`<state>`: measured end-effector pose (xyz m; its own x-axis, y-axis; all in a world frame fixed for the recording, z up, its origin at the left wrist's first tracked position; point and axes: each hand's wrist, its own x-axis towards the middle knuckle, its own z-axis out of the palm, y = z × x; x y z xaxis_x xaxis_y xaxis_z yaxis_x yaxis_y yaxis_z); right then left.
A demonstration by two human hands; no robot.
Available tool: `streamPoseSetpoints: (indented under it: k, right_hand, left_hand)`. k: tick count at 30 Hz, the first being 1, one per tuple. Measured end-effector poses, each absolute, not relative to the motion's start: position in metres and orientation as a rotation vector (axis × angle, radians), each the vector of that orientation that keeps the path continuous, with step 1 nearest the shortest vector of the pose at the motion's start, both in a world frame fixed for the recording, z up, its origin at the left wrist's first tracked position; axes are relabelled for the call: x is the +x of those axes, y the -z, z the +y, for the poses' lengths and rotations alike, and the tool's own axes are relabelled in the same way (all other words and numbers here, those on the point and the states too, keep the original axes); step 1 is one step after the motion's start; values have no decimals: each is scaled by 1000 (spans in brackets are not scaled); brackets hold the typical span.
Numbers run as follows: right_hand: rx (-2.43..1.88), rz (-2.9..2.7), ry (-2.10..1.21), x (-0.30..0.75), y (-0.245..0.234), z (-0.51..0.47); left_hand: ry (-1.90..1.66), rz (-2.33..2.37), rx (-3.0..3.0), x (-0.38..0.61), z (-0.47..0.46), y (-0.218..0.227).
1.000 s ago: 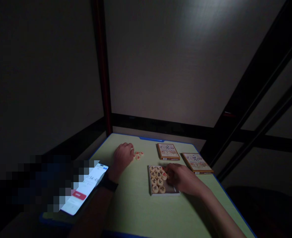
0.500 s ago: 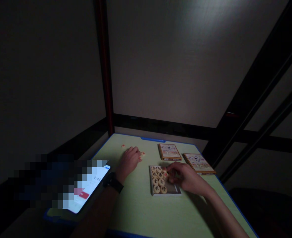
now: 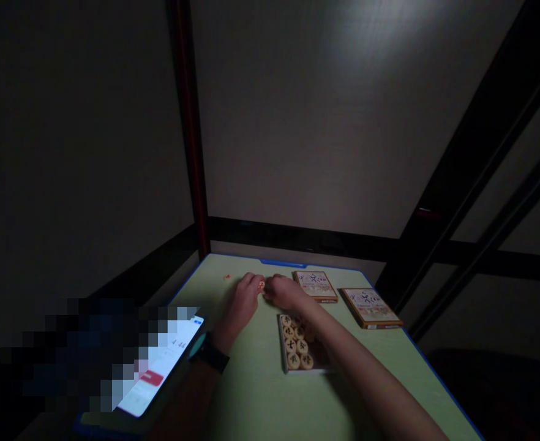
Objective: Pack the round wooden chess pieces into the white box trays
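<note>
Left hand [image 3: 243, 299]: my fingers curled at a red-marked piece [image 3: 261, 286]; I couldn't tell whether they pinched it.
Right hand [image 3: 285, 291]: bent fingers opposite, grip hidden from me.
Tray [image 3: 307, 371]: sat partly beneath my forearm, inside the worktop's [image 3: 251, 389] blue edges.
Room: worktop stretched between tray and phone [image 3: 162, 358].

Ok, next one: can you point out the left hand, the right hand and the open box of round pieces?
Left hand [image 3: 244, 299]: head view, on the back of the hand.
Right hand [image 3: 285, 292]: head view, on the back of the hand.
Open box [image 3: 308, 371]: head view, on its near rim.
</note>
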<state>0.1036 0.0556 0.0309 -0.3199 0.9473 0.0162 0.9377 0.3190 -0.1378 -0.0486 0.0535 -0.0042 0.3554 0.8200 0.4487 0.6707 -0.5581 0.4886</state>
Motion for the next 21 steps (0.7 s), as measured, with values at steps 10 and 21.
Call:
streamPoseSetpoints:
  k: [10, 21]
  right_hand:
    - [-1760, -2531, -190, 102, -22, 61]
    - [-1387, -2241, -139, 172, -31, -13]
  left_hand:
    - [-1279, 1138, 2137, -44, 60, 8]
    - [-1112, 762, 1386, -13, 42, 10]
